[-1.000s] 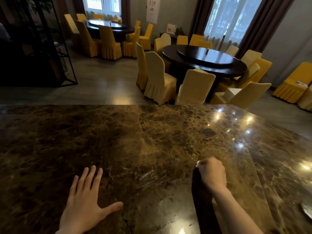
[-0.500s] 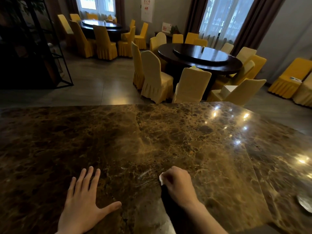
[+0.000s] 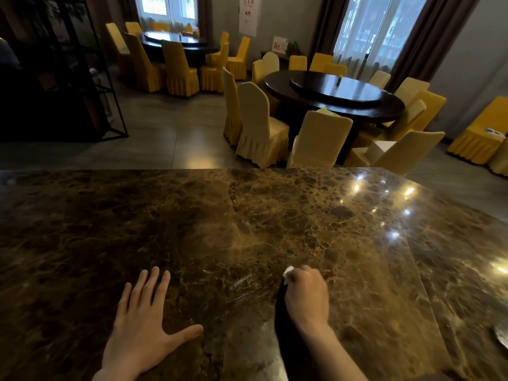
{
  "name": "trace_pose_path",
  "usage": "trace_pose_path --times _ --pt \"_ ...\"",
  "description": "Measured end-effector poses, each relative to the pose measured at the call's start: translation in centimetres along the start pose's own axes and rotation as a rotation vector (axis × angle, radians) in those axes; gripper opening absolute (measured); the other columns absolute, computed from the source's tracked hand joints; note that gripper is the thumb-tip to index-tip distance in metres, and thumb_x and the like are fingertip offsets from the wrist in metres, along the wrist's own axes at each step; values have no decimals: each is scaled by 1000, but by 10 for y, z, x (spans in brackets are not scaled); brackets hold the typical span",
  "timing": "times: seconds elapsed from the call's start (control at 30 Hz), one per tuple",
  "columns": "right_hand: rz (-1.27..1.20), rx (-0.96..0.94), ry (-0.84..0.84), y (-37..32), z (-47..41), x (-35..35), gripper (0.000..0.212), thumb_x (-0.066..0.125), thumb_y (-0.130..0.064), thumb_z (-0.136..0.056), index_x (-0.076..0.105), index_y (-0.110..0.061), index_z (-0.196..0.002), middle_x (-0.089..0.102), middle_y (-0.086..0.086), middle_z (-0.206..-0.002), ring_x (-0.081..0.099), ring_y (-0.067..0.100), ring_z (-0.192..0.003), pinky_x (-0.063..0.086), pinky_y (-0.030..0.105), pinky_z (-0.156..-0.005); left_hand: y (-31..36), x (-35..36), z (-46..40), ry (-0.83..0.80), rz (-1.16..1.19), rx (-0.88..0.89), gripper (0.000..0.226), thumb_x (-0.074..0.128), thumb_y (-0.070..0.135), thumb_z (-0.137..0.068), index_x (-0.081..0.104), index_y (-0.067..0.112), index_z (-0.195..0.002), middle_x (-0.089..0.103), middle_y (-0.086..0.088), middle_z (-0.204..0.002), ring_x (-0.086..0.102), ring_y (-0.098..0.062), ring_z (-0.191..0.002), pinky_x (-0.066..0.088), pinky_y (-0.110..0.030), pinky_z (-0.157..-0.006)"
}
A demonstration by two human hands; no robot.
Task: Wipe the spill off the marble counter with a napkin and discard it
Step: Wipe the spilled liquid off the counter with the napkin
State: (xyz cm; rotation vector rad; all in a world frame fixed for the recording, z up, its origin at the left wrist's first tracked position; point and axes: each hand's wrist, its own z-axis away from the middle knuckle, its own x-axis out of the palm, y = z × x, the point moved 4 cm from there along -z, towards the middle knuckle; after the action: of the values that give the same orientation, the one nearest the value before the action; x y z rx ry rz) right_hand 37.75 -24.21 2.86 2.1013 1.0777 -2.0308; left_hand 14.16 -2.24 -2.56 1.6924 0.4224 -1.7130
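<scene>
The brown marble counter (image 3: pixel 247 221) fills the lower half of the view. My right hand (image 3: pixel 306 295) is closed around a white napkin (image 3: pixel 288 271), of which only a small corner shows at the knuckles, and presses it on the counter near the front centre. Thin wet streaks of the spill (image 3: pixel 247 287) glisten just left of that hand. My left hand (image 3: pixel 143 325) lies flat on the counter, fingers spread, holding nothing, well left of the streaks.
Beyond the counter's far edge stand round dark dining tables (image 3: pixel 335 97) ringed by yellow-covered chairs (image 3: pixel 258 125). A black metal shelf frame (image 3: pixel 82 78) stands at the far left. A shiny object (image 3: pixel 501 335) lies at the counter's right edge.
My right hand with the napkin swept left across the counter, then came slightly back toward the right. The left hand stayed flat in place.
</scene>
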Motion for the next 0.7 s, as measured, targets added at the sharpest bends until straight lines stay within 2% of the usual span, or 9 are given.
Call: trace_pose_path --times 0.13,0.23,0.3,0.4,0.47,0.57,0.63,0.7 --pt "-80 -205 -76 -43 24 20 21 57 -13 -99 76 -18 -92 65 -5 -89 51 14 -86 48 28 -70 0 -1 1 2 9 -5 143 17 116 -51 -22 27 -156 -27 5 -167 -33 -15 -151 -14 -48 -129" --pt "-48 -305 -142 -43 30 18 17 59 -19 -98 74 -22 -91 61 -9 -89 50 11 -86 46 24 -68 -1 -1 1 0 7 -10 143 17 116 -51 -22 28 -156 -28 5 -167 -35 -14 -150 -15 -48 -128" --pt "-13 -244 -120 -27 18 8 15 64 -11 -93 75 -20 -89 64 -6 -88 55 14 -86 47 26 -69 -1 0 1 3 11 -13 142 18 116 -51 -23 28 -156 -29 5 -166 -36 -14 -149 -16 -48 -128" --pt "44 -31 -41 1 -10 -10 19 63 -2 -90 79 -12 -85 70 5 -88 62 27 -90 51 37 -71 -1 1 1 1 2 -12 142 15 116 -50 -25 29 -155 -31 6 -165 -39 -13 -148 -18 -47 -127" --pt "62 6 -1 -2 -15 -11 22 61 0 -90 79 -12 -87 72 6 -90 61 26 -91 48 35 -69 -1 2 0 0 5 -12 142 15 116 -50 -25 29 -155 -32 7 -165 -38 -13 -148 -18 -47 -127" --pt "23 -117 -42 -40 3 7 24 60 0 -93 74 -18 -86 71 -4 -89 51 10 -86 35 17 -65 -1 0 0 15 4 -15 142 16 116 -50 -24 30 -155 -31 7 -165 -38 -13 -148 -20 -46 -126" --pt "10 -273 -142 -65 26 26 27 63 3 -87 68 -23 -81 68 -10 -86 45 6 -83 31 17 -60 0 1 0 9 -9 -15 142 15 116 -50 -26 29 -155 -32 7 -165 -39 -13 -148 -21 -45 -125" --pt "24 -407 -227 -73 44 37 27 67 -1 -81 62 -27 -77 65 -12 -81 45 8 -82 32 19 -59 0 1 0 8 -13 -14 142 13 116 -50 -26 29 -156 -33 7 -164 -40 -13 -148 -22 -45 -125"
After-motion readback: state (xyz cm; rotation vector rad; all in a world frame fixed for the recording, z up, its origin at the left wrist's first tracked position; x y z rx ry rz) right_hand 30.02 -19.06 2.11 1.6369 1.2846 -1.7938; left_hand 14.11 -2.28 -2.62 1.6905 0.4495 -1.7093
